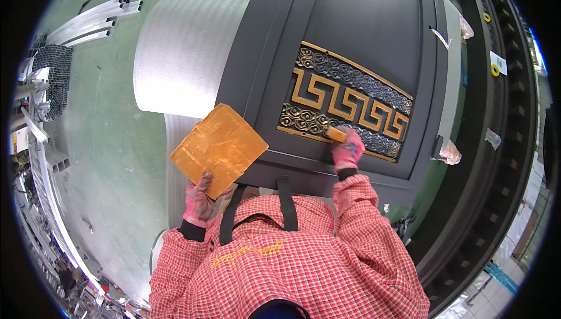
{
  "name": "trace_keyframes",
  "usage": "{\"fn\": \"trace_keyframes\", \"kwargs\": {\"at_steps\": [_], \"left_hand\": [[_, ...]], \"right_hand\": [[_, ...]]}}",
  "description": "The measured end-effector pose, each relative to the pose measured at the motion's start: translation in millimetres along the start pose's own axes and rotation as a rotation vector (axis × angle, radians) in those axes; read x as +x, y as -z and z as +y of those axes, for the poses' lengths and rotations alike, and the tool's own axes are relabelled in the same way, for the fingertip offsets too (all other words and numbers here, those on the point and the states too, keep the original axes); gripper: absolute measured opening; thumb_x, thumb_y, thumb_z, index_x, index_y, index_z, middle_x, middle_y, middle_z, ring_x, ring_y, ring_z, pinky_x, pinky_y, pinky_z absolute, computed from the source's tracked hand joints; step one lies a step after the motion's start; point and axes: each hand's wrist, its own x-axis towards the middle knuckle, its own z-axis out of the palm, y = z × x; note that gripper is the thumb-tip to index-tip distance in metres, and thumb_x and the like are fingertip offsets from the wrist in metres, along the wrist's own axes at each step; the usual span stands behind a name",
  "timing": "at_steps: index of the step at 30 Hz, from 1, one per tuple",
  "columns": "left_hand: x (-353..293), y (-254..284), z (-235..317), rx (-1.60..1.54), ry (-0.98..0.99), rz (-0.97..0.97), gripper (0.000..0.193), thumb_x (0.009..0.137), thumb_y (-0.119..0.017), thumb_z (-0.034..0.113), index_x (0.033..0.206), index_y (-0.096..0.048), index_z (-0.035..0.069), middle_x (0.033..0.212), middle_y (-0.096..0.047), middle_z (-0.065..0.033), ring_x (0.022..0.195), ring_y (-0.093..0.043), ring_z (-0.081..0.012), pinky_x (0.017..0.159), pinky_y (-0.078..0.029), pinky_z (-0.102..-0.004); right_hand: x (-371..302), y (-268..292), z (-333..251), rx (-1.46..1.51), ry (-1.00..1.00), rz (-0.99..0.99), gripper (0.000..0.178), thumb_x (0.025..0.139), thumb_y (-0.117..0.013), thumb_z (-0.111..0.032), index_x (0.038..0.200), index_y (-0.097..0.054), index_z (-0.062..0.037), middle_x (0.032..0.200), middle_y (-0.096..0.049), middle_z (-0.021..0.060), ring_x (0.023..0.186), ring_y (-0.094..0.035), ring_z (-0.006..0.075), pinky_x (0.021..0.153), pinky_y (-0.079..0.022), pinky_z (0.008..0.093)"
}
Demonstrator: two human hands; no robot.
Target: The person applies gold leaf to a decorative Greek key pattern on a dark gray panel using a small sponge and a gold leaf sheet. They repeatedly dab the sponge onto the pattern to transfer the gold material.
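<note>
A dark grey door panel lies before me, with a relief band of gold key-pattern between two rows of dark swirls. My right hand, in a pink glove, is closed on a small gold-coloured block, perhaps a sponge or pad. That block meets the lower swirl row, whose left part shows gold highlights. At the left, my gloved left hand grips a square board by its near corner, thumb on top. Gold paint covers the board's upper face, and it is held off the panel's near left corner.
White foam sheeting runs along the panel's left side. Metal profiles lie on the green floor farther left. To the right stands a long dark beam with yellow tape rolls on it.
</note>
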Motion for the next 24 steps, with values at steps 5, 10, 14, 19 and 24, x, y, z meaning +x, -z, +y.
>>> {"fn": "trace_keyframes", "kwargs": {"at_steps": [5, 10, 14, 19, 24], "left_hand": [[-1, -15, 0, 0.032, -0.03, -0.041, 0.051, 0.086, -0.065, 0.023, 0.128, -0.041, 0.006, 0.115, -0.056, -0.0109, 0.098, -0.063, -0.0266, 0.064, -0.061, -0.039], [2, -20, 4, 0.071, 0.002, -0.082, 0.051, 0.087, -0.064, 0.023, 0.129, -0.04, 0.006, 0.116, -0.056, -0.0109, 0.098, -0.063, -0.0267, 0.063, -0.061, -0.0386], [4, -8, -1, 0.064, -0.008, -0.042, 0.051, 0.087, -0.064, 0.023, 0.129, -0.039, 0.006, 0.116, -0.056, -0.0116, 0.099, -0.063, -0.0274, 0.063, -0.061, -0.039], [4, -16, -1, 0.052, 0.006, -0.057, 0.05, 0.087, -0.064, 0.023, 0.128, -0.04, 0.006, 0.115, -0.056, -0.0124, 0.097, -0.063, -0.0281, 0.064, -0.061, -0.0392], [4, -29, 1, 0.094, 0.01, -0.06, 0.047, 0.087, -0.063, 0.021, 0.126, -0.042, 0.006, 0.112, -0.058, -0.0129, 0.094, -0.064, -0.0279, 0.064, -0.061, -0.0389]], "right_hand": [[-7, -21, -24, -0.06, 0.023, 0.006, 0.034, 0.066, -0.077, -0.021, 0.097, -0.066, -0.0154, 0.091, -0.064, 0.0058, 0.084, -0.062, 0.026, 0.078, -0.048, 0.035], [8, -32, -84, 0.178, 0.136, -0.064, 0.03, 0.064, -0.076, -0.017, 0.092, -0.065, -0.0137, 0.091, -0.064, 0.0094, 0.086, -0.062, 0.0302, 0.077, -0.048, 0.0374], [11, -5, -19, 0.055, 0.011, 0.08, 0.026, 0.07, -0.075, -0.02, 0.094, -0.067, -0.0126, 0.09, -0.066, 0.0065, 0.085, -0.064, 0.0245, 0.077, -0.05, 0.0338], [11, -21, 26, 0.084, -0.13, 0.105, 0.026, 0.073, -0.073, -0.019, 0.097, -0.066, -0.0094, 0.092, -0.067, 0.0087, 0.089, -0.064, 0.0258, 0.08, -0.05, 0.0328], [20, -29, -71, 0.224, 0.011, -0.085, 0.033, 0.068, -0.078, -0.018, 0.097, -0.066, -0.0101, 0.094, -0.066, 0.0123, 0.09, -0.063, 0.03, 0.081, -0.049, 0.0358]]}}
